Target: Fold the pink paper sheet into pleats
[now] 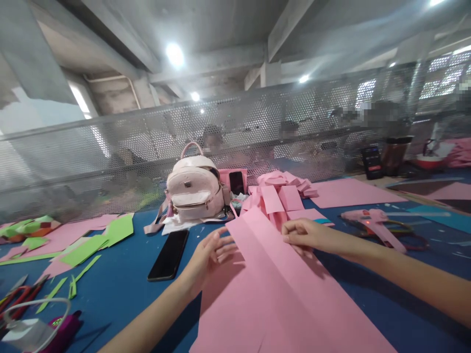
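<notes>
A long pink paper sheet (279,294) lies on the blue desk (121,289), running away from the person and already marked by lengthwise creases. Both hands work at its far end. The left hand (209,255) is at the sheet's left edge, thumb above and fingers below, pinching the paper. The right hand (305,234) rests on the sheet's far right corner, fingers curled in and closed on a raised fold.

The step in hand looks like folding the sheet lengthwise, with the far end being lined up. The next move seems to call for keeping the two edges level while the fold is pressed flat along the sheet toward the person, so the crease does not drift.

Left of the sheet lies a black smartphone (168,255), and further left some green paper scraps (88,247). Beyond the sheet's far end are a pile of folded pink pieces (279,193) and a pink backpack (195,191). Right of the sheet is a pink glue gun (371,220).
</notes>
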Tool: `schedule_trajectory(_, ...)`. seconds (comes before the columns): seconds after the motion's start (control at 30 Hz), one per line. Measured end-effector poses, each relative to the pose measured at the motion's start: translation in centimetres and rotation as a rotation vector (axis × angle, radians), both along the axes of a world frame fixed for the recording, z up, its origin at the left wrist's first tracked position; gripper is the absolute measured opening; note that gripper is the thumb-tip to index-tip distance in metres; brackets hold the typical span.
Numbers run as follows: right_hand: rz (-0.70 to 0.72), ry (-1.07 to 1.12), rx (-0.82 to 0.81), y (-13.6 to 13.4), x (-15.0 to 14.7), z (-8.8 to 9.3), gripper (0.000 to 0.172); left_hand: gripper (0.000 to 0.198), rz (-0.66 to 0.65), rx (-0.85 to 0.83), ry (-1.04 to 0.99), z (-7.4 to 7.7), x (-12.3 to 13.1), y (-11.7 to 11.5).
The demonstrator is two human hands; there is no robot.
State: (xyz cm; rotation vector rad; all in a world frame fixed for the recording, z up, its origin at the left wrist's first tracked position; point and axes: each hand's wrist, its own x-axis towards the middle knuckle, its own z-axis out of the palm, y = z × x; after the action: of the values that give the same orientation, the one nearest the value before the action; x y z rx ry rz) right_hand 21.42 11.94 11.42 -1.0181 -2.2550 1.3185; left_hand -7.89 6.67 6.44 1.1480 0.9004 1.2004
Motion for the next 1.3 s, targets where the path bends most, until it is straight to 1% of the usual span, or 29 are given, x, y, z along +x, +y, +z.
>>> schedule_trajectory(0.07, -0.026, 0.044, -0.069, -0.6, 0.2, -0.9, 0.04, 0.076, -0.087, -0.045, 0.009, -0.5, 0.7, -0.6)
schedule_trajectory(0.17, -0.07, 0.168, -0.245, -2.4, 0.3, -2.0, 0.035, 0.073, -0.179, -0.095, 0.09, -1.2, 1.6, -1.9)
schedule_trajectory(0.27, -0.008, 0.181, -0.425, -4.4, 0.2, -2.4, 0.038, 0.08, -0.236, -0.136, 0.216, -1.6, 1.8, -2.5)
schedule_trajectory(0.33, 0.022, 0.18, -0.477, -5.2, 0.2, -2.6, 0.044, 0.085, -0.252, -0.137, 0.296, -1.5, 1.6, -2.5)
schedule_trajectory(0.37, 0.0, 0.199, -0.471, -5.4, 0.3, -2.6, 0.049, 0.083, -0.255, -0.125, 0.328, -1.4, 1.5, -2.4)
schedule_trajectory(0.4, -0.044, 0.226, -0.451, -5.3, 0.5, -2.7, 0.056, 0.075, -0.262, -0.11, 0.356, -1.2, 1.4, -2.3)
schedule_trajectory(0.47, -0.176, 0.266, -0.397, -4.7, 0.9, -2.8, 0.065, 0.046, -0.296, -0.076, 0.401, -0.7, 1.1, -2.2)
schedule_trajectory(0.5, -0.25, 0.272, -0.359, -4.1, 1.2, -3.0, 0.065, 0.033, -0.327, -0.064, 0.422, -0.4, 1.0, -2.3)
schedule_trajectory(0.53, -0.313, 0.265, -0.314, -3.5, 1.6, -3.1, 0.063, 0.031, -0.365, -0.055, 0.443, -0.2, 0.9, -2.3)
schedule_trajectory(0.57, -0.378, 0.258, -0.235, -2.9, 1.9, -3.3, 0.061, 0.036, -0.404, -0.048, 0.464, 0.0, 0.8, -2.4)
schedule_trajectory(0.6, -0.423, 0.253, -0.122, -2.3, 2.1, -3.5, 0.059, 0.042, -0.438, -0.042, 0.485, 0.1, 0.8, -2.5)
schedule_trajectory(0.63, -0.434, 0.234, 0.005, -1.9, 2.3, -3.6, 0.057, 0.046, -0.467, -0.036, 0.505, 0.2, 0.8, -2.7)
schedule_trajectory(0.67, -0.419, 0.187, 0.138, -1.7, 2.3, -3.7, 0.053, 0.047, -0.492, -0.03, 0.524, 0.3, 0.8, -2.8)
schedule_trajectory(0.7, -0.368, 0.126, 0.275, -1.7, 2.2, -3.6, 0.045, 0.048, -0.512, -0.024, 0.54, 0.3, 0.9, -3.0)
schedule_trajectory(0.77, -0.226, 0.0, 0.503, -2.4, 1.4, -3.3, 0.028, 0.051, -0.531, -0.015, 0.566, 0.3, 1.1, -3.3)
schedule_trajectory(0.8, -0.156, -0.047, 0.574, -3.1, 0.8, -3.1, 0.021, 0.052, -0.532, -0.01, 0.576, 0.4, 1.3, -3.5)
schedule_trajectory(0.87, -0.026, -0.115, 0.647, -4.5, -0.9, -2.7, 0.015, 0.051, -0.519, 0.007, 0.594, 0.5, 1.6, -3.8)
schedule_trajectory(0.93, 0.066, -0.152, 0.647, -5.7, -2.7, -2.6, 0.009, 0.047, -0.493, 0.032, 0.618, 0.7, 1.9, -4.1)
schedule_trajectory(1.0, 0.094, -0.159, 0.606, -6.3, -4.3, -2.7, 0.007, 0.042, -0.468, 0.058, 0.649, 0.8, 2.1, -4.3)
schedule_trajectory(1.1, 0.096, -0.133, 0.421, -6.2, -6.1, -3.1, 0.008, 0.036, -0.427, 0.103, 0.697, 0.7, 2.2, -4.4)
schedule_trajectory(1.17, 0.087, -0.123, 0.33, -5.7, -6.6, -3.3, 0.007, 0.034, -0.396, 0.136, 0.727, 0.6, 2.2, -4.4)
schedule_trajectory(1.3, 0.111, -0.117, 0.244, -4.7, -6.3, -3.2, 0.004, 0.034, -0.37, 0.176, 0.762, 0.7, 2.3, -4.8)
